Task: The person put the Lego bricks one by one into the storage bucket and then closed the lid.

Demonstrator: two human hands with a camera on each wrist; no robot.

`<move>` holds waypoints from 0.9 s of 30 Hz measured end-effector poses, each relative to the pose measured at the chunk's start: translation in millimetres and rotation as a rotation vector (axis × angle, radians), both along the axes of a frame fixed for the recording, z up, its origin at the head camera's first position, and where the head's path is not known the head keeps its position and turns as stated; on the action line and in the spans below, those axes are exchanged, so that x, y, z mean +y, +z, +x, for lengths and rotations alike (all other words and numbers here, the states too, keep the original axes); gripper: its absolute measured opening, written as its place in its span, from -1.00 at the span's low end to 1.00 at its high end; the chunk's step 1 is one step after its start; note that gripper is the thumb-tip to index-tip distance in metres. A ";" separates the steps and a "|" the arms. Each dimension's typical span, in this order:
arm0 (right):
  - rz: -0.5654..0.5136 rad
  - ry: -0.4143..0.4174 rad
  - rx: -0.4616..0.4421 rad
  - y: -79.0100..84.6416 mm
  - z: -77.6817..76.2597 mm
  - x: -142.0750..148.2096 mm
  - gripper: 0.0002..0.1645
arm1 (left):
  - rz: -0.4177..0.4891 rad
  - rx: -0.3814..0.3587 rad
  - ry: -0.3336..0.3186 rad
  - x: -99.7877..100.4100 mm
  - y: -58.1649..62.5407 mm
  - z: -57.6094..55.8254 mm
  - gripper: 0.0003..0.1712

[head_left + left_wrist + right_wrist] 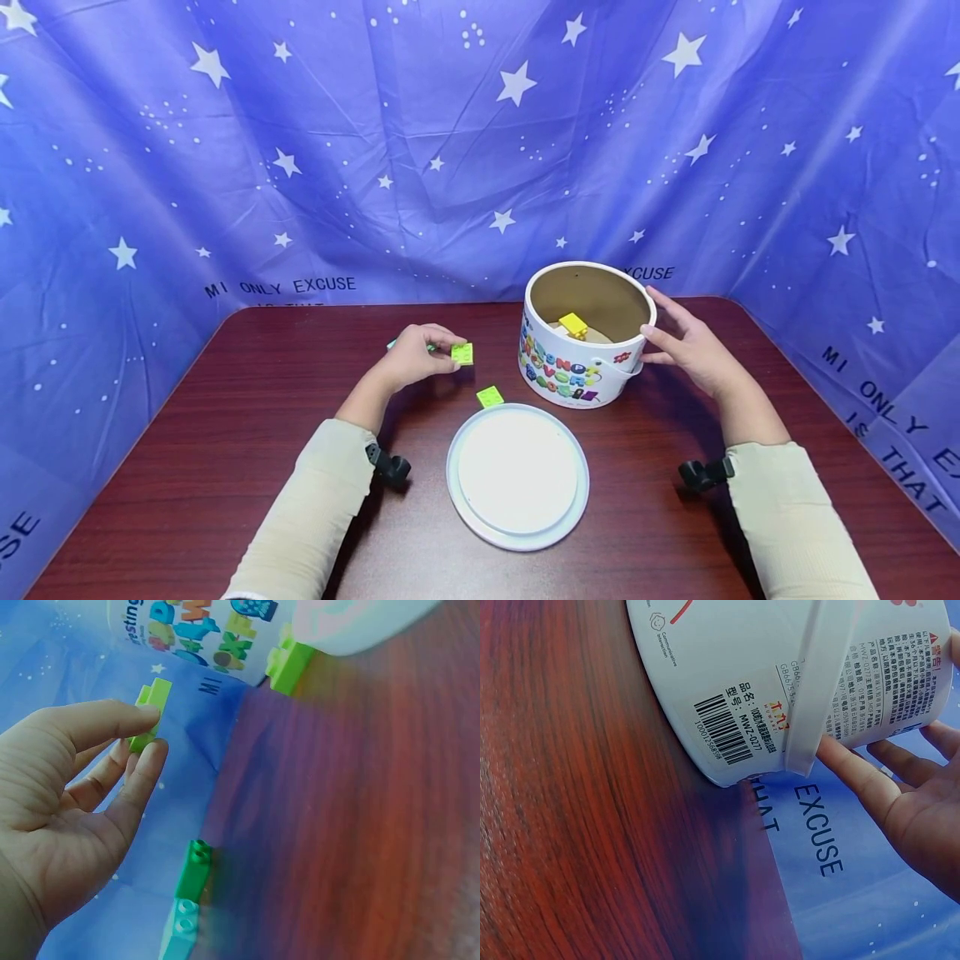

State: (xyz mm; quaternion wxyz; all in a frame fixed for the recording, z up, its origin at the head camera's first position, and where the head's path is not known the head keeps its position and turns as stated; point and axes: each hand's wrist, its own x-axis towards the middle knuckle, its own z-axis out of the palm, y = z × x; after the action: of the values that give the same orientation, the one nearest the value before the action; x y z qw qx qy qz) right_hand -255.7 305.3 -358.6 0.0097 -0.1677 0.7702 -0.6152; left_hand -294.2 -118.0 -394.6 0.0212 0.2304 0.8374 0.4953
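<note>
My left hand (420, 358) pinches a lime-green toy brick (462, 354) between thumb and fingers, raised left of the white bucket (573, 379). In the left wrist view this studded brick (159, 696) shows edge-on at the fingertips. Against the bucket's right side rests my right hand (693, 350), its fingers fairly straight at the rim and outer wall. One fingertip touches the bucket's white handle (821, 690) in the right wrist view. Inside the open bucket lies a yellow brick (573, 325); part of the bottom is hidden by the wall.
A round white lid (517, 471) lies in front of the bucket, with another lime-green brick (490, 397) at its far edge. Beyond my left hand are a green brick (194, 870) and a turquoise brick (180, 930), mostly hidden in the head view. A starry blue curtain (450, 208) surrounds the table.
</note>
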 end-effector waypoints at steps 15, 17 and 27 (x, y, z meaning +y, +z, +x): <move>0.000 -0.001 0.006 -0.5 -0.5 -0.3 -0.18 | 0.059 0.017 -0.069 20.0 37.6 0.1 -0.55; 0.003 -0.003 0.007 -0.3 -0.4 -0.2 -0.18 | 0.053 0.025 -0.075 23.2 43.7 0.5 -0.56; 0.000 -0.002 0.004 0.7 0.7 -0.3 -0.18 | 0.070 0.039 -0.133 42.0 70.9 -0.1 -0.61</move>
State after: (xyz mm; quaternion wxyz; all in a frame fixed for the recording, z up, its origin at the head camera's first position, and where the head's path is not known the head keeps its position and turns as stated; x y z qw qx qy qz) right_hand -254.9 304.9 -357.8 0.0078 -0.1681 0.7705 -0.6148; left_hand -294.3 -76.0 -323.8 0.0298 0.2956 0.8025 0.5174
